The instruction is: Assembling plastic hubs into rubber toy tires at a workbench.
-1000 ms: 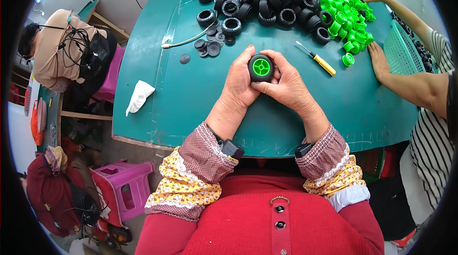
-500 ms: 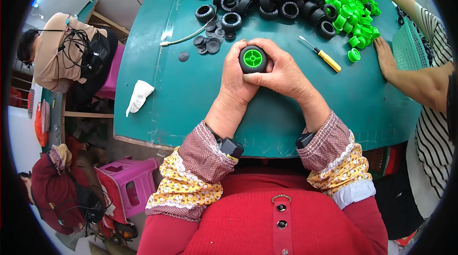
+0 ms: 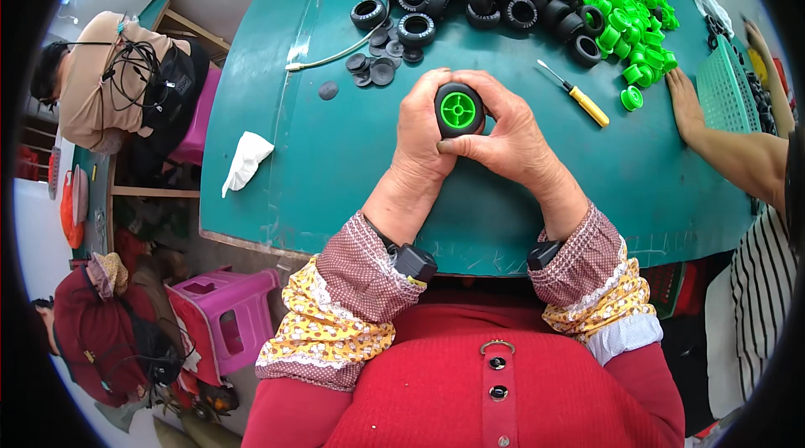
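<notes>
Left grip (image 3: 420, 125), right grip (image 3: 514, 136) — wheel (image 3: 459, 111) between

Bright diffuse light, slight glare on green tabletop (image 3: 327, 171), fisheye-bowed edges, black corners

The hub (image 3: 459, 112) in front of you looks like glossy green plastic, and the tyre (image 3: 480, 117) around it like matt black rubber. To your right, the screwdriver's handle (image 3: 589, 107) is smooth, shiny yellow plastic, its shaft (image 3: 552, 73) bright metal. Your tabletop (image 3: 335, 196) has a smooth green surface with a slight sheen and scratches. The loose discs (image 3: 382, 72) look matt. Your oversleeves (image 3: 335, 310) are printed cloth with lacy trim; your sweater (image 3: 402, 389) is ribbed knit.
</notes>
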Motion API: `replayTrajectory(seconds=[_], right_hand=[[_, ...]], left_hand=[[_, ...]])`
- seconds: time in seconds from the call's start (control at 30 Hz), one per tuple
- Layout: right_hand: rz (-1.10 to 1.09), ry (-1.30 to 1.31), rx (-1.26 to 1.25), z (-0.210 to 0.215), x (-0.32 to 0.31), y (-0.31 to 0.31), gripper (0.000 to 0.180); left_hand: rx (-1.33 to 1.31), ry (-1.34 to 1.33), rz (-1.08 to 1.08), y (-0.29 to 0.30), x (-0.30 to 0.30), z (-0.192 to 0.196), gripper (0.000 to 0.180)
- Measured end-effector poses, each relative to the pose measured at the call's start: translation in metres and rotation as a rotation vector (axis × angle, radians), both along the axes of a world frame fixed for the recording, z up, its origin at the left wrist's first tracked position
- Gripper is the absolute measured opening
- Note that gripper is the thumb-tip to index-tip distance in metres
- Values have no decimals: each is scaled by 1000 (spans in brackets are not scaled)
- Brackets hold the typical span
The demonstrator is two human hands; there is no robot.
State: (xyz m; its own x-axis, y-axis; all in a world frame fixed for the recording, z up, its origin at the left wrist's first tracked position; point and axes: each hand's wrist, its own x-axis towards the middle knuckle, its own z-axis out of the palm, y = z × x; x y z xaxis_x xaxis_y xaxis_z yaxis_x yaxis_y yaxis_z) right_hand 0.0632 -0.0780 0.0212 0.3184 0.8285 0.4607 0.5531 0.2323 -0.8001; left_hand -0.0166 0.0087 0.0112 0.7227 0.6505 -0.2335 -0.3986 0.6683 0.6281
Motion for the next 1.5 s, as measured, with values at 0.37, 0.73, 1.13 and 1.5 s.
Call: replayTrajectory(seconds=[0.37,0.73,1.13,1.5], right_hand=[[-1,253,-193,-2,7,0,60],[42,488,-212,-4,32,-8,50],[42,1106,-38,-22,23,-4,28],[116,1171,-89,-24,31,-4,29]], left_hand=[[-69,-18,-52,3,10,-4,25],[511,135,-325,19,-4,-2,28],[777,233,-281,1,5,-6,23],[776,285,-278,0,4,-5,22]])
